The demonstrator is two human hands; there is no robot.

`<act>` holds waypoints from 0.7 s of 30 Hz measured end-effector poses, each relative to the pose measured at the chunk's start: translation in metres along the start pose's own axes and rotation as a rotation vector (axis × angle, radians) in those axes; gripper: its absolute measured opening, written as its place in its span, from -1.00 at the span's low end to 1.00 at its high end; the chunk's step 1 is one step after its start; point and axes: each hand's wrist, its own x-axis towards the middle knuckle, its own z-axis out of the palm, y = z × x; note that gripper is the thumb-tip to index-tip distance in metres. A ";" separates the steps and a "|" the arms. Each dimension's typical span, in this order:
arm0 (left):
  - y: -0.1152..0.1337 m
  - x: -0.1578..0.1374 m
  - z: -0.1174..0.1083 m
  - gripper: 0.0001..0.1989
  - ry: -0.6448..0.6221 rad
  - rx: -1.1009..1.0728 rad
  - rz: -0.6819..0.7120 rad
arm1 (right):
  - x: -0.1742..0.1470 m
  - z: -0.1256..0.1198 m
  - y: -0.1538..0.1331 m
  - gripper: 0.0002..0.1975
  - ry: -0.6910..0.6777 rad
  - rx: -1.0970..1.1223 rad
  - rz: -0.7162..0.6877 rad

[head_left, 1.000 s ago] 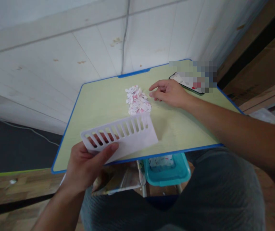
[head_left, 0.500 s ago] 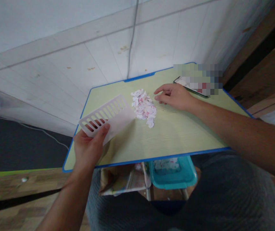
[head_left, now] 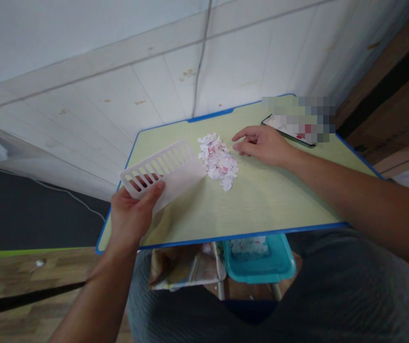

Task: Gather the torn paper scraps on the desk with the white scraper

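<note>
1 loose heap of paper scraps [head_left: 220,164]

Head view: your left hand [head_left: 131,212] grasps a slotted white plastic panel [head_left: 179,183] beside the heap; your right hand [head_left: 261,145], fingers half-curled, holds nothing opposite. You seem mid-gathering; pushing calls for a low edge. The scraps, white and pinkish, lie on the pale-green table [head_left: 254,205].

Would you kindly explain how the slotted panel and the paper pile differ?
The slotted panel is one piece, while the paper pile is many loose scraps. The slotted panel is in the left hand; the paper pile lies on the table. Both are largely white.
</note>
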 end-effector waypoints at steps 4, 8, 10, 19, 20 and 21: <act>0.003 0.012 0.003 -0.66 0.075 -0.133 0.129 | -0.001 0.000 -0.001 -0.63 -0.002 -0.005 -0.004; 0.006 0.011 0.003 -0.68 0.042 -0.151 0.101 | -0.001 0.001 -0.003 -0.68 -0.004 0.003 -0.004; 0.006 0.008 0.003 -0.68 0.034 -0.103 0.083 | -0.001 0.001 -0.004 -0.69 -0.006 0.004 -0.013; 0.003 0.049 0.021 -0.69 0.012 -0.126 0.176 | -0.002 0.001 -0.004 -0.65 0.000 0.005 -0.020; 0.003 0.052 0.023 -0.68 -0.003 -0.131 0.163 | -0.002 0.001 -0.005 -0.66 0.000 0.006 -0.017; 0.003 0.053 0.025 -0.68 -0.014 -0.130 0.151 | -0.002 0.001 -0.005 -0.66 -0.001 0.007 -0.013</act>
